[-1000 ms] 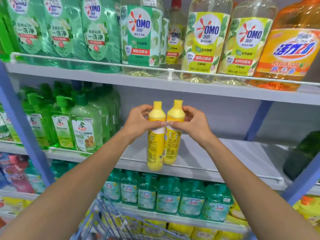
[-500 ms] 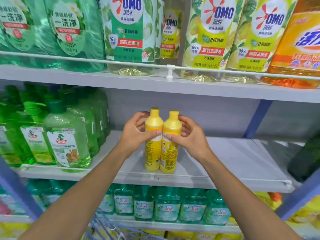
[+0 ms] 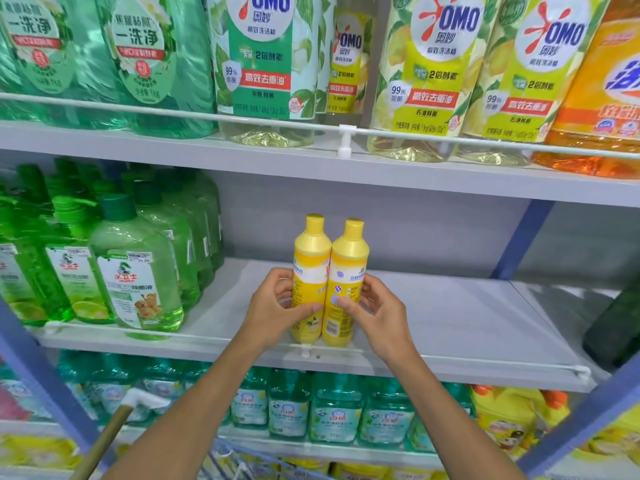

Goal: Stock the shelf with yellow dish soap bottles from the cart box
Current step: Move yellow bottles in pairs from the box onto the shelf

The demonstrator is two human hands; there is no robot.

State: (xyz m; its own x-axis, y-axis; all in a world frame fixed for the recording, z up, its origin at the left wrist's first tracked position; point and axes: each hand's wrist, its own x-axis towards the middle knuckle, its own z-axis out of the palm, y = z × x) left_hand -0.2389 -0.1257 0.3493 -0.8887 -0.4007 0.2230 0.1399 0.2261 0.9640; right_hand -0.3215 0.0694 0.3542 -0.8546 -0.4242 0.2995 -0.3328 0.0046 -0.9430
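Head view. A: What is the largest thing?
B: A grey store rack with blue posts (image 3: 521, 237). The middle shelf (image 3: 467, 327) is a pale grey board with a white front rail. At 12 o'clock the upper shelf carries big detergent bottles (image 3: 433, 71), and the frame cuts off their tops.
A: And around the centre?
B: Green pump bottles (image 3: 138, 271) stand at 9 o'clock, and teal bottles (image 3: 332, 410) at 6 o'clock, one shelf lower. At 3 o'clock the edge cuts a dark object (image 3: 616, 323); I cannot tell what it is.
A: The hands?
B: The left yellow bottle (image 3: 310, 265) and the right yellow bottle (image 3: 348, 268) stand upright and touch each other, at the front rail of the middle shelf. The left hand (image 3: 273, 313) curls its fingers round the left one, and the right hand (image 3: 379, 313) round the right one. The fingers behind the bottles are hidden. Blue wires (image 3: 249, 462) at 6 o'clock are blurred.
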